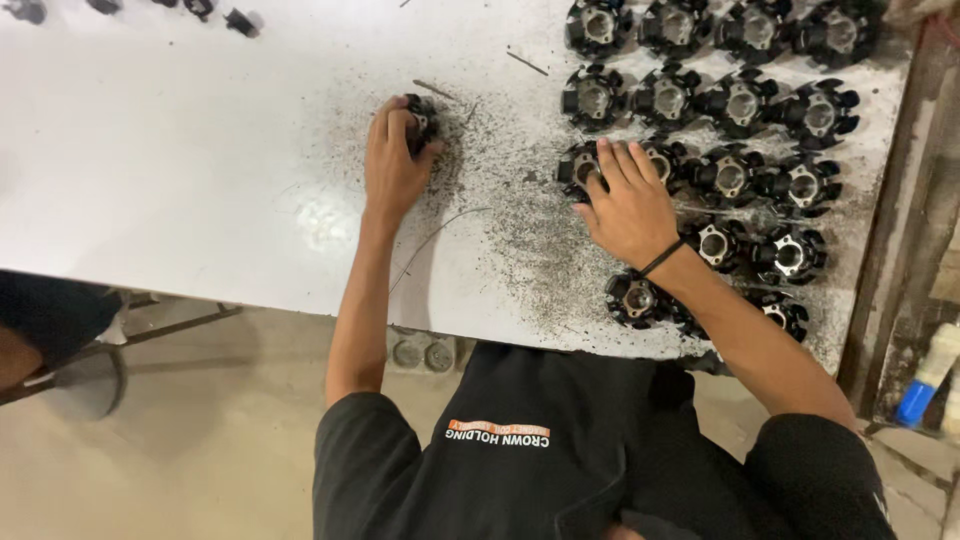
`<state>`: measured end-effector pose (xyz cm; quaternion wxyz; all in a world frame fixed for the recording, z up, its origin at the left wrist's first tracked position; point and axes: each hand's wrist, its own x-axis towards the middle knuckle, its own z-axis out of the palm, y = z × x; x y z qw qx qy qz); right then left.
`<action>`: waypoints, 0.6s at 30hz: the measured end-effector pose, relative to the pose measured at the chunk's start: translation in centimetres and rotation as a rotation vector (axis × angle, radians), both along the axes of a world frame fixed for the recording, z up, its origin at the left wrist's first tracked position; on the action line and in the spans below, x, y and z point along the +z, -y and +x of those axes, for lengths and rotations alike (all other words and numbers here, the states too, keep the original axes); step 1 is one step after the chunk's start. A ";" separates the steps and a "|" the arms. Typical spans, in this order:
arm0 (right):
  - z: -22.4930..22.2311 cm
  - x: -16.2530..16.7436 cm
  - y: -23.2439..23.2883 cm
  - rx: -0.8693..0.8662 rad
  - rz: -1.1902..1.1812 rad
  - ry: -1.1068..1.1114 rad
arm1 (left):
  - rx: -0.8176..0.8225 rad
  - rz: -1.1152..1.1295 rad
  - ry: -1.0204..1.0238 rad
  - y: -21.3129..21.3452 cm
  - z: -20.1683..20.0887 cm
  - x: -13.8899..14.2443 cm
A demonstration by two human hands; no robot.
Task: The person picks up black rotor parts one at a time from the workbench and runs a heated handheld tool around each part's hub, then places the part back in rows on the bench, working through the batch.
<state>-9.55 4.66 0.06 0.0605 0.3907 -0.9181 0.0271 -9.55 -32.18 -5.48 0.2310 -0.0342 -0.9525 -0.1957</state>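
The left hand [392, 160] is gripping a black toothed part [421, 118] on the white table [180, 170]; the right hand [628, 205], fingers spread, is pressing on another part [577, 166] beside the rows of parts [740, 100].

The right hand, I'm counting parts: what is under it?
The right hand rests on a black lobed part on the white table; its left edge shows. The palm covers whatever else lies beneath.

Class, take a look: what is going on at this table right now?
A person leans over a white table. The left hand grips one black star-shaped part amid dark grit. The right hand rests on another black part at the edge of rows of the same parts.
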 end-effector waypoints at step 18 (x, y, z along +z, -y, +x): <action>9.3 3.3 -0.3 0.013 -0.143 0.124 | -0.500 0.431 0.372 -13.4 5.3 3.9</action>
